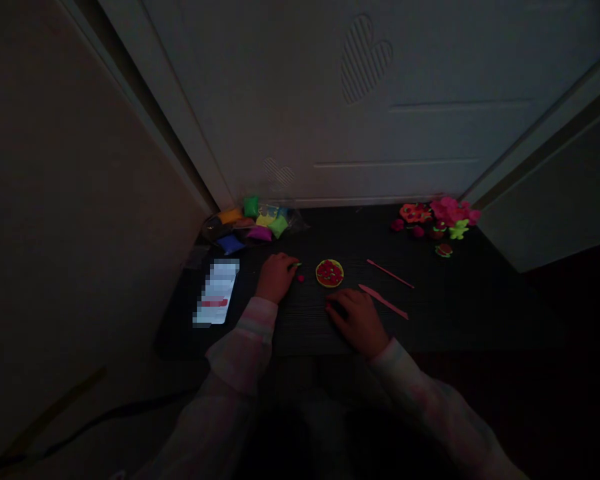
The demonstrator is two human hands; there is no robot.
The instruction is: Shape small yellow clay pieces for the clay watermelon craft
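Observation:
My left hand (pixel 275 277) rests over the dark tabletop, its fingers pinched together at a small green piece of modelling clay (pixel 298 265). Just below those fingertips lies a little red clay ball (pixel 301 279). Between my hands sits a round clay pizza (pixel 329 273), with a yellow rim, a red top and green bits. My right hand (pixel 359 321) is just below the pizza, apart from it, with thumb and fingers curled together. A hint of red shows at its fingertips, too small and dark to make out. Beside it lies a pink plastic clay knife (pixel 383 302).
A thin pink stick tool (pixel 391 274) lies beyond the knife. At back left are several coloured clay packets (pixel 260 233) in clear plastic; a lit phone (pixel 217 292) lies nearer. Colourful clay figures (pixel 450 212) stand back right. A white door (pixel 400 147) borders the table (pixel 460 307).

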